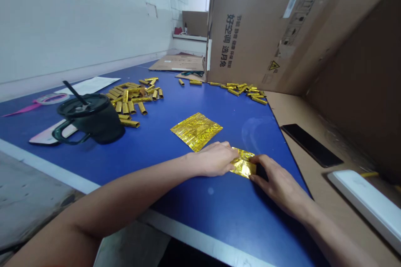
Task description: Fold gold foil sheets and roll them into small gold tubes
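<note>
Between my two hands a sheet of shiny gold foil paper [243, 164] lies on the blue table top. My left hand [217, 158] presses on its left side with the fingers bent over the edge. On the right edge, my right hand [269, 175] pinches the sheet between thumb and fingers. Just beyond my left hand is a flat gold foil stack [197, 130], turned like a diamond; whether it is one sheet or more I cannot tell. Folded gold foil pieces [133, 96] are heaped at the back left, with more gold pieces [241, 89] along the cardboard box.
A dark lidded mug [94, 119] with a straw stands at left, over a phone [50, 132]. Behind it lie a tape roll [52, 99] and white paper [90, 85]. A large cardboard box [260, 29] walls the back right. A black phone [311, 145] lies on cardboard at right.
</note>
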{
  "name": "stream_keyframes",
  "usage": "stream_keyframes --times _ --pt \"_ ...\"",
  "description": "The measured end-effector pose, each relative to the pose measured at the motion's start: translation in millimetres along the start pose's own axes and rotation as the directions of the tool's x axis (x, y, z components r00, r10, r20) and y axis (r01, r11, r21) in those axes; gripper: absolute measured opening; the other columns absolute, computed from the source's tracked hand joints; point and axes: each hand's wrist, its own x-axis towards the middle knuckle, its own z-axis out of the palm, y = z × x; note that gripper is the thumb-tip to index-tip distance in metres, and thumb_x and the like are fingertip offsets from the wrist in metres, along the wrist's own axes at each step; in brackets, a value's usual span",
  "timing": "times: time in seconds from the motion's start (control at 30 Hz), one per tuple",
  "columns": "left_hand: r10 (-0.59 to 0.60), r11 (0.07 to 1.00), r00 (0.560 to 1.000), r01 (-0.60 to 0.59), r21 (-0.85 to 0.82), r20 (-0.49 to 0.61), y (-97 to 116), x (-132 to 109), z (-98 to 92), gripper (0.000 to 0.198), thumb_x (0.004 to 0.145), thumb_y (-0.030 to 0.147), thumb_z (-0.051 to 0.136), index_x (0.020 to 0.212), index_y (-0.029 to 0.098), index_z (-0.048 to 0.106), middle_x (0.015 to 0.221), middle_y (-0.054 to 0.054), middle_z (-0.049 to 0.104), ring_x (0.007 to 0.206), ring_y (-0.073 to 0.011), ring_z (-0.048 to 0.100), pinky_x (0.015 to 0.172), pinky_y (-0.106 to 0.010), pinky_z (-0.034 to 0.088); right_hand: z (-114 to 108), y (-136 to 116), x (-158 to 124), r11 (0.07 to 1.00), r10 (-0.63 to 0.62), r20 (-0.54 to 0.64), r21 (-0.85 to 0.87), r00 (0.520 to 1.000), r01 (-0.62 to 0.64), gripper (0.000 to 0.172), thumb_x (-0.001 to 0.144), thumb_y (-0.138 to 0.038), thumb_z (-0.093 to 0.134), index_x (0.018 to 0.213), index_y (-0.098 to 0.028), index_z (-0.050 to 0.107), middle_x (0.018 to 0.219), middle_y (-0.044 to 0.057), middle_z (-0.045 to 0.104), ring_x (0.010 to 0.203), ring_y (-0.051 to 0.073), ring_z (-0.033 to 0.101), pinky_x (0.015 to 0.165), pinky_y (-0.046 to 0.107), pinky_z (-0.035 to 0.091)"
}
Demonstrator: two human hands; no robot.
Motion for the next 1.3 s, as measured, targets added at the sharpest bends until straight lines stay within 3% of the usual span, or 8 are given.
stream_keyframes --times 0.07,0.13,0.33,0.53,0.67,0.8,1.03,1.3 --pt "0.017 1.000 1.000 -0.017 0.010 -0.003 0.0 -0.6 -0.1 0.041 0.079 0.025 0.048 0.119 0.021 0.043 0.101 -0.007 0.056 0.094 -0.0205 0.051 0.078 -0.031 0.039 1.6 1.7 -0.5 1.000 -0.015 -0.038 0.004 0.999 0.015 0.040 0.078 -0.023 0.050 0.116 -0.019 0.039 0.105 0.009 0.057 0.096 0.021 0.054 0.083 0.038 0.044" --pt "0.032 0.999 0.999 -0.032 0.017 -0.010 -0.2 -1.0 -0.5 0.049 0.079 0.024 0.047 0.126 0.022 0.034 0.102 -0.008 0.056 0.094 -0.0204 0.050 0.078 -0.030 0.039 2.5 3.0 -0.7 0.999 -0.046 -0.052 -0.008 0.998 0.046 0.049 0.078 -0.024 0.050 0.124 -0.021 0.033 0.110 0.008 0.055 0.100 0.021 0.053 0.086 0.039 0.043" --pt "0.120 0.992 0.992 -0.121 0.038 0.031 -2.2 0.0 -1.3 0.039 0.081 0.019 0.045 0.119 0.027 0.043 0.107 -0.002 0.057 0.096 -0.0183 0.046 0.080 -0.029 0.036 0.2 4.9 -0.3 0.992 -0.075 0.021 -0.100 0.997 0.077 0.036 0.083 -0.029 0.044 0.118 -0.027 0.048 0.118 0.007 0.053 0.104 0.022 0.052 0.087 0.040 0.044" --pt "0.183 0.968 0.983 -0.182 0.173 0.010 -0.2 -1.3 -1.3 0.029 0.082 0.026 0.044 0.110 0.027 0.053 0.107 -0.003 0.055 0.092 -0.0193 0.046 0.076 -0.030 0.037 -1.4 17.7 -0.7 0.964 -0.026 0.087 -0.261 0.996 0.048 0.034 0.083 -0.037 0.041 0.114 -0.030 0.055 0.131 0.008 0.042 0.120 0.028 0.037 0.093 0.051 0.034" --pt "0.167 0.951 0.986 -0.157 0.267 -0.014 10.2 -4.2 1.6 0.029 0.081 0.034 0.045 0.107 0.025 0.055 0.097 -0.007 0.055 0.087 -0.0215 0.047 0.071 -0.031 0.038 1.9 32.7 2.1 0.982 0.005 0.074 -0.189 0.997 0.009 0.033 0.083 -0.037 0.041 0.113 -0.033 0.055 0.132 0.004 0.041 0.120 0.026 0.036 0.094 0.051 0.032" --pt "0.174 0.941 0.984 -0.159 0.300 -0.024 22.2 -7.7 3.2 0.031 0.080 0.039 0.047 0.103 0.021 0.058 0.093 -0.008 0.054 0.087 -0.0230 0.047 0.073 -0.033 0.038 5.3 45.9 6.2 0.996 0.045 0.038 -0.081 0.998 -0.042 0.034 0.083 -0.036 0.040 0.113 -0.028 0.056 0.133 0.005 0.040 0.121 0.025 0.035 0.097 0.048 0.031" --pt "0.194 0.962 0.980 -0.182 0.201 -0.040 25.7 -10.1 4.8 0.032 0.082 0.039 0.044 0.103 0.018 0.057 0.105 -0.010 0.052 0.090 -0.0222 0.046 0.074 -0.031 0.040 3.3 50.5 7.9 0.993 0.120 0.019 -0.002 0.993 -0.120 0.046 0.079 -0.040 0.046 0.121 -0.021 0.047 0.134 0.009 0.038 0.124 0.026 0.030 0.100 0.049 0.025" --pt "0.230 0.967 0.973 -0.230 0.109 0.012 24.4 -6.9 3.5 0.030 0.082 0.034 0.046 0.103 0.015 0.055 0.102 -0.006 0.060 0.096 -0.0215 0.047 0.083 -0.032 0.038 3.9 45.2 6.2 0.993 0.112 -0.014 -0.025 0.994 -0.113 0.040 0.079 -0.035 0.045 0.116 -0.021 0.049 0.132 0.010 0.041 0.122 0.027 0.033 0.098 0.050 0.028"
